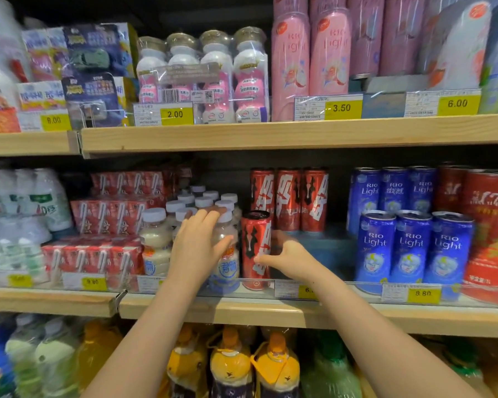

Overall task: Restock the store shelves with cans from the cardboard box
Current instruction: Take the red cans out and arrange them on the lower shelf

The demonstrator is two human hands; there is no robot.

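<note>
On the middle shelf (270, 308), red drink cartons (98, 254) are stacked at the left, and white-capped bottles (184, 208) stand in a cluster just beside them. The left hand (197, 245) lies flat against the front bottle (226, 254) of that cluster, fingers spread over its cap and shoulder, pressing rather than gripping. Just to the right of this bottle stands a red can (255, 248), upright at the shelf's front edge. The right hand (285, 255) is loosely curled around the can's right side, with a fingertip touching its lower body; whether it truly grips the can cannot be told. Three more red cans (289, 196) stand in a row farther back. Blue cans (411, 248) marked "RIO Light" fill the shelf farther right. The cardboard box is out of view.
</note>
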